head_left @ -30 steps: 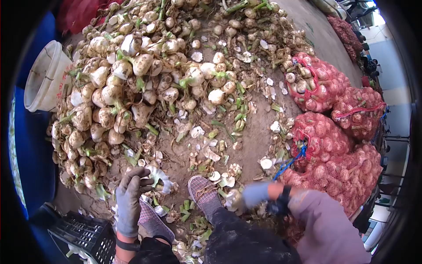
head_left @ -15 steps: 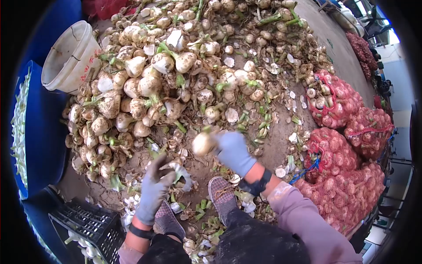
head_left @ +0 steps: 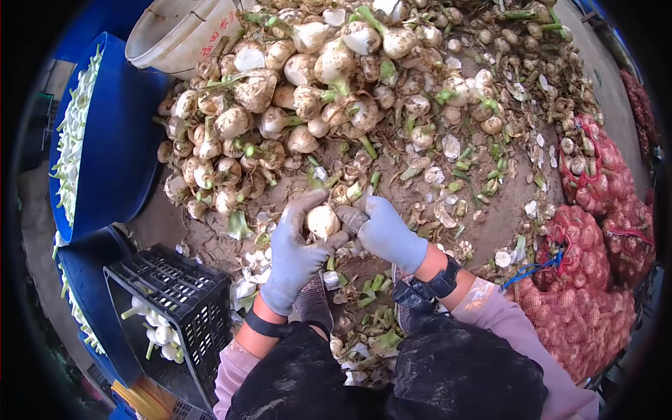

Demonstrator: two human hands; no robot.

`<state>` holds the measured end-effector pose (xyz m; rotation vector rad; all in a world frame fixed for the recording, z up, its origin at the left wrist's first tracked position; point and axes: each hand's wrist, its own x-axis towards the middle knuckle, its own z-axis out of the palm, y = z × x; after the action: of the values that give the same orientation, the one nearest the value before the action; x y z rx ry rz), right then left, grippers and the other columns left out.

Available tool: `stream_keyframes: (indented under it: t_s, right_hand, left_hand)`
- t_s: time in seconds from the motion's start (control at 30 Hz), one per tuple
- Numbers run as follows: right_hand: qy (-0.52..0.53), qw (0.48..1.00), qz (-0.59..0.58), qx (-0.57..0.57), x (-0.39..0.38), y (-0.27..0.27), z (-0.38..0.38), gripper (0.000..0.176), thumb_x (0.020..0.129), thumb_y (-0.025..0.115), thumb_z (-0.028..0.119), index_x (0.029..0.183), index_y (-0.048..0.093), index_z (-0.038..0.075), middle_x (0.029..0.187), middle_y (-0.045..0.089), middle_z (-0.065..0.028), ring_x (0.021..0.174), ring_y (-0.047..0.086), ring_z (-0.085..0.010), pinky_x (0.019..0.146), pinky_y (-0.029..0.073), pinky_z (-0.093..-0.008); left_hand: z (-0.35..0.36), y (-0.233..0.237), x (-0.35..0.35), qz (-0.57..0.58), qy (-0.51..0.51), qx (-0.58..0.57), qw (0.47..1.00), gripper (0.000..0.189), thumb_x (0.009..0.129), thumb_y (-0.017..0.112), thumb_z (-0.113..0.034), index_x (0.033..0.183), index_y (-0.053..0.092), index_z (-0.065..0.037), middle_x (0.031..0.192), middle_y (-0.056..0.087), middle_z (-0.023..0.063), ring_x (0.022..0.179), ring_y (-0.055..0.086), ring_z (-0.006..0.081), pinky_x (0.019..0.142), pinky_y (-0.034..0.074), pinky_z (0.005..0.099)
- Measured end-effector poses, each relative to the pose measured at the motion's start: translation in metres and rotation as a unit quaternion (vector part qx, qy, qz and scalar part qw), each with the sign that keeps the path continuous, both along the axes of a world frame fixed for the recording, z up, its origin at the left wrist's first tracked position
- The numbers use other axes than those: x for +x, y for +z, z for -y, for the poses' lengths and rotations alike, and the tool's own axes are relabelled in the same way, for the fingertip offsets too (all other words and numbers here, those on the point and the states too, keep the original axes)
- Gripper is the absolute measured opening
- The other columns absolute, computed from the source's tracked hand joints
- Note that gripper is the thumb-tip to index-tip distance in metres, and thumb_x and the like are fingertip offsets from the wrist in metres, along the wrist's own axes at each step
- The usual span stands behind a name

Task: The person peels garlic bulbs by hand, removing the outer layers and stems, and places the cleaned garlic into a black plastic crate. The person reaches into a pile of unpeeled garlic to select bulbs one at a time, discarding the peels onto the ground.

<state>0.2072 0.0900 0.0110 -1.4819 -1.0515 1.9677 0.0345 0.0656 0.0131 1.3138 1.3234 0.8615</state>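
A pale, round garlic bulb [head_left: 323,222] is held upright between the thumb and fingers of my left hand [head_left: 294,245], in a grey glove with dirty fingertips. My right hand [head_left: 385,231], gloved the same way, meets the bulb's right side with its fingers pressed together; what they pinch, if anything, is too small to make out. Beyond both hands lies a large heap of soil-covered garlic bulbs [head_left: 280,105], some with cut green stems. Peeled skins and stem pieces [head_left: 371,290] litter the ground around my shoes.
At the left are a blue tub [head_left: 115,140] of white stems, and a black crate [head_left: 168,280] with clean bulbs. A white bucket [head_left: 199,35] stands behind the heap. Red mesh sacks [head_left: 574,308] of garlic lie at the right, a blue cord [head_left: 533,267] beside them.
The bulb has passed from my right hand to my left. Both hands have come together around it, and the view has shifted, bringing more of the left side into sight.
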Motion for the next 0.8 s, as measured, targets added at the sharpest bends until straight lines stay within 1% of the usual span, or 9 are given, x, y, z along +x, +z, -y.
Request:
stream_keyframes:
  t_s: [0.17,0.2,0.27,0.33,0.5,0.57,0.63,0.7,0.8]
  right_hand:
    - [0.014,0.999,0.034,0.018,-0.004,-0.002,0.002,0.021,0.097,0.058,0.019,0.102,0.064,-0.001,0.070,0.062,-0.0020,0.060,0.054,-0.0087,0.054,0.045,-0.0305]
    - [0.087,0.958,0.190,0.198,-0.003,-0.022,0.005,0.024,0.097,0.059,0.022,0.101,0.063,-0.002,0.068,0.061,-0.0013,0.059,0.053,-0.0077,0.053,0.045,-0.0292]
    - [0.032,0.986,0.087,0.137,-0.010,-0.014,0.006,0.026,0.097,0.060,0.024,0.099,0.062,-0.002,0.066,0.060,-0.0011,0.058,0.053,-0.0074,0.052,0.044,-0.0283]
    - [-0.010,0.999,-0.024,-0.028,-0.008,-0.010,0.002,0.030,0.097,0.060,0.029,0.094,0.061,0.000,0.063,0.056,-0.0003,0.051,0.052,-0.0075,0.047,0.041,-0.0255]
    - [0.027,0.996,-0.024,-0.087,-0.008,-0.008,-0.005,0.028,0.098,0.058,0.028,0.093,0.061,0.001,0.063,0.057,-0.0009,0.045,0.049,-0.0082,0.041,0.039,-0.0249]
    - [0.026,0.997,0.005,-0.067,-0.009,-0.012,-0.002,0.030,0.099,0.054,0.028,0.087,0.060,0.001,0.062,0.057,-0.0018,0.048,0.054,-0.0098,0.045,0.043,-0.0243]
    - [0.013,0.998,0.008,-0.064,-0.009,-0.017,0.003,0.024,0.096,0.059,0.025,0.094,0.061,0.000,0.062,0.060,-0.0057,0.047,0.054,-0.0156,0.045,0.044,-0.0299]
    - [0.119,0.921,0.266,0.259,-0.006,-0.025,0.007,0.024,0.090,0.062,0.024,0.095,0.061,0.000,0.065,0.063,-0.0130,0.052,0.060,-0.0307,0.052,0.048,-0.0404]
    - [0.155,0.877,0.314,0.330,-0.004,-0.018,0.008,0.029,0.086,0.066,0.024,0.102,0.062,0.000,0.083,0.066,-0.0179,0.075,0.064,-0.0378,0.066,0.051,-0.0451]
  left_hand:
    - [-0.002,0.007,-0.010,0.375,0.126,-0.264,0.880,0.056,0.085,0.073,-0.010,0.133,0.049,0.002,0.111,0.062,0.0081,0.091,0.065,0.0151,0.079,0.055,0.0260]
    - [-0.001,0.006,-0.012,0.418,0.128,-0.266,0.859,0.055,0.086,0.072,-0.010,0.134,0.048,0.000,0.115,0.062,0.0084,0.096,0.064,0.0168,0.082,0.054,0.0272]
    - [-0.002,0.004,-0.015,0.458,0.127,-0.266,0.838,0.055,0.086,0.071,-0.010,0.136,0.048,-0.001,0.118,0.061,0.0086,0.102,0.064,0.0186,0.085,0.054,0.0284]
    - [-0.002,0.001,-0.012,0.194,0.080,-0.188,0.960,0.060,0.083,0.075,-0.012,0.137,0.048,-0.004,0.124,0.059,0.0101,0.114,0.059,0.0221,0.093,0.050,0.0309]
    - [0.007,-0.012,-0.021,-0.180,-0.087,0.111,0.973,0.072,0.075,0.080,-0.007,0.139,0.046,-0.002,0.122,0.058,0.0118,0.113,0.059,0.0191,0.091,0.050,0.0287]
    - [0.014,-0.019,-0.021,0.050,0.050,-0.128,0.989,0.068,0.074,0.080,-0.004,0.135,0.049,-0.001,0.126,0.058,0.0116,0.115,0.058,0.0212,0.098,0.046,0.0315]
    - [0.015,-0.019,-0.021,0.150,0.097,-0.143,0.973,0.059,0.080,0.077,-0.011,0.133,0.051,-0.002,0.116,0.063,0.0093,0.101,0.064,0.0204,0.089,0.051,0.0293]
    - [0.015,-0.007,-0.025,0.343,0.082,-0.289,0.890,0.053,0.092,0.066,-0.034,0.133,0.051,-0.004,0.103,0.065,0.0059,0.080,0.064,0.0135,0.070,0.052,0.0250]
    - [0.017,-0.013,-0.019,0.416,0.097,-0.318,0.846,0.066,0.096,0.044,-0.060,0.133,0.050,-0.006,0.095,0.065,0.0050,0.065,0.058,0.0102,0.055,0.046,0.0226]
